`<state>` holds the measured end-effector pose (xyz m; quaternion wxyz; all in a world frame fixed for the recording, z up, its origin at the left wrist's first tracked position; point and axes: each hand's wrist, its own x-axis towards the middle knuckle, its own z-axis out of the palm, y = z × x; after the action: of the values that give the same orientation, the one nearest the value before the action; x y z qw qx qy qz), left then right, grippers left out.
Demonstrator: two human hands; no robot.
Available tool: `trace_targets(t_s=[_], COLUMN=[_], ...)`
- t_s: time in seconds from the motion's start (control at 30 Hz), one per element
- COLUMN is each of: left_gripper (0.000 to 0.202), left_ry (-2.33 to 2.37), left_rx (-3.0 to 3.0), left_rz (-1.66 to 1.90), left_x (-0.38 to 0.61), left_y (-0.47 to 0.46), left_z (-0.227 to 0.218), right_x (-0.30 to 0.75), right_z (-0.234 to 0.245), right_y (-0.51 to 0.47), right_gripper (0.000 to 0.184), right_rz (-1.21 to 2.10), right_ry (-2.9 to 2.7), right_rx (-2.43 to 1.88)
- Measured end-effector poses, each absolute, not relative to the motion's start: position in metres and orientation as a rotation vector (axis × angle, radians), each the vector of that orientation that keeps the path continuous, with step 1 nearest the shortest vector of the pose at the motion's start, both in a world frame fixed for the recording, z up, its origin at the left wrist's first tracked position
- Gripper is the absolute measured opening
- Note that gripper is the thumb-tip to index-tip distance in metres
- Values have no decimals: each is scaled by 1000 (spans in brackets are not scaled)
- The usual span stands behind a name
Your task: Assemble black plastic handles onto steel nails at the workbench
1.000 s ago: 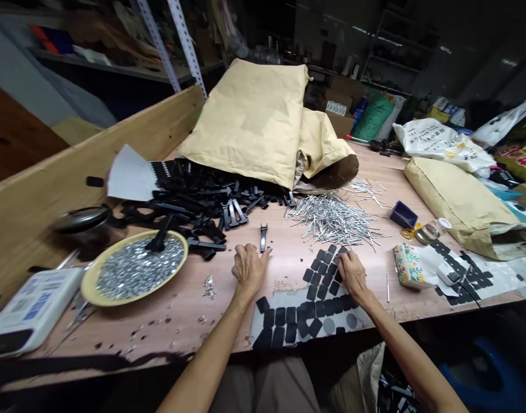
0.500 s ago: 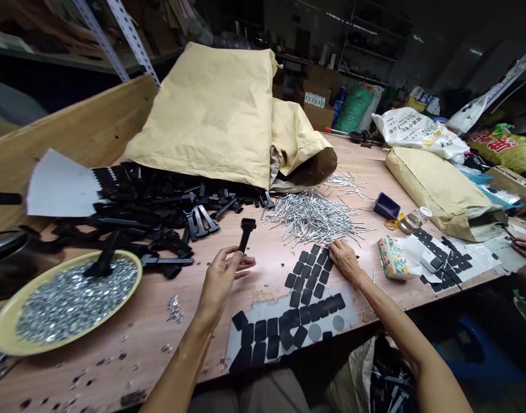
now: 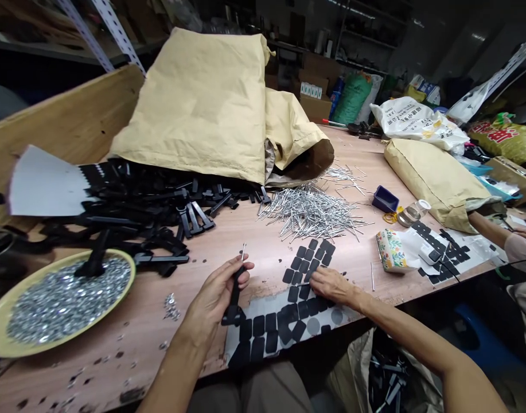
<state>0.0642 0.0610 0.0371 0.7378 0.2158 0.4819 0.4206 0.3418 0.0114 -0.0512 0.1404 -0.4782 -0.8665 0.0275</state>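
Holding: my left hand curls closed around a long black plastic bar, with its wider foot showing below my palm. A thin silver steel nail points up just above the bar's top end; I cannot tell whether it sits in the bar or lies against it.

Touching: my right hand lies open and palm down, its fingers stretched out, with nothing I can make out in its grip. My fingertips rest on square black rubber pads stuck in rows on a white backing sheet.

Nearby: a loose heap of silver steel nails lies ahead of my hands, and a jumbled pile of black plastic parts lies to the left of it, spilling from the mouth of a tan kraft-paper sack.

Left side: a round yellow plate holds small silver metal discs, and a few more lie scattered on the pale wood-grain surface.

Right side: a flowered tin and a small dark-blue box stand on the surface. Another person's hand rests at the far right, beyond a second sheet of black rubber pads.
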Motion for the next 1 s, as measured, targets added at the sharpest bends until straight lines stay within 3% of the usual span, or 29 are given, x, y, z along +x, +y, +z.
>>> trace_targets(t_s=[0.17, 0.3, 0.47, 0.77, 1.0], left_gripper=[29, 37, 35, 39, 30], left_ry=[1155, 1179, 1156, 1168, 1169], left_rx=[420, 497, 558, 572, 582], left_rz=[903, 940, 941, 958, 1003], left_x=[70, 69, 71, 67, 46], left_y=[55, 49, 43, 32, 12], left_z=[32, 29, 29, 41, 48], right_x=[345, 340, 330, 305, 330], right_z=[-45, -45, -42, -53, 12], right_y=[19, 22, 19, 0, -47], right_gripper=[36, 32, 32, 29, 18], right_rz=[69, 183, 67, -14, 172], right_ry=[-2233, -2416, -2232, -2451, -1948], right_rx=[-1626, -1423, -1679, -1549, -1918])
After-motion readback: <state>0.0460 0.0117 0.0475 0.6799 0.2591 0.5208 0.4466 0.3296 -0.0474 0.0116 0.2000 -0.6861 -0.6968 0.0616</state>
